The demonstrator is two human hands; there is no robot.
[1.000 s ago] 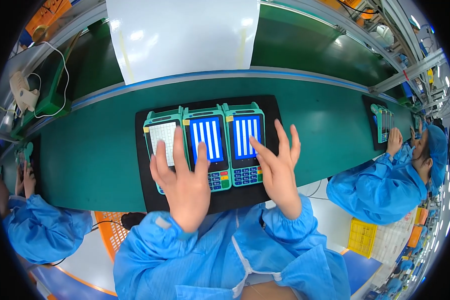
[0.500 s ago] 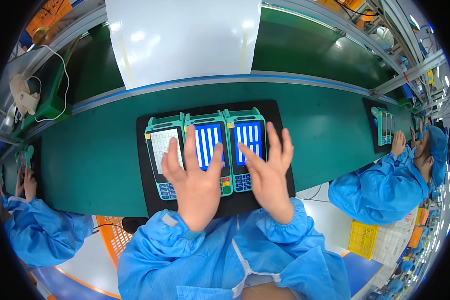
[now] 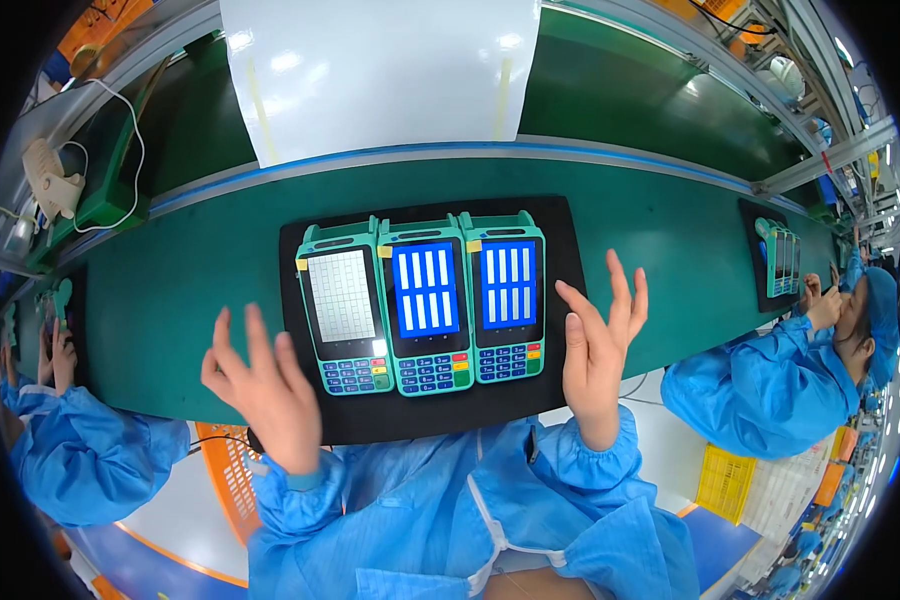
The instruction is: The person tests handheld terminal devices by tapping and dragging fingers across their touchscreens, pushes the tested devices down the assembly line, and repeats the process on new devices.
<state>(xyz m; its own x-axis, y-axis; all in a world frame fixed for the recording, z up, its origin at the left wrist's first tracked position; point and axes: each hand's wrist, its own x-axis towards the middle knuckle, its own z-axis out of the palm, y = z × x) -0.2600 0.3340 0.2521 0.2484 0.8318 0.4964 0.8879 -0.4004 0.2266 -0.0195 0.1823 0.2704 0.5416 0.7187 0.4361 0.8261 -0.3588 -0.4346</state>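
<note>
Three green card payment terminals stand side by side on a black mat [image 3: 430,418]. The left payment terminal [image 3: 342,295] shows a white screen with a grid. On the middle payment terminal [image 3: 425,290] and the right payment terminal [image 3: 508,285] the screens are blue with white bars. Each has a keypad below and a small yellow tag at its upper left corner. My left hand [image 3: 268,390] hovers left of the mat's front corner, fingers spread, slightly blurred. My right hand [image 3: 602,365] is raised beside the right terminal, fingers apart. Neither hand holds anything.
The green work table [image 3: 210,240] stretches to both sides. A white sheet [image 3: 380,80] hangs beyond its far rail. Co-workers in blue sit left [image 3: 90,450] and right [image 3: 760,390], the right one near more terminals [image 3: 778,258]. An orange crate [image 3: 232,480] stands below the table.
Both hands have moved apart off the terminals, the left to the left and the right to the right. The middle and right screens now show two rows of bars.
</note>
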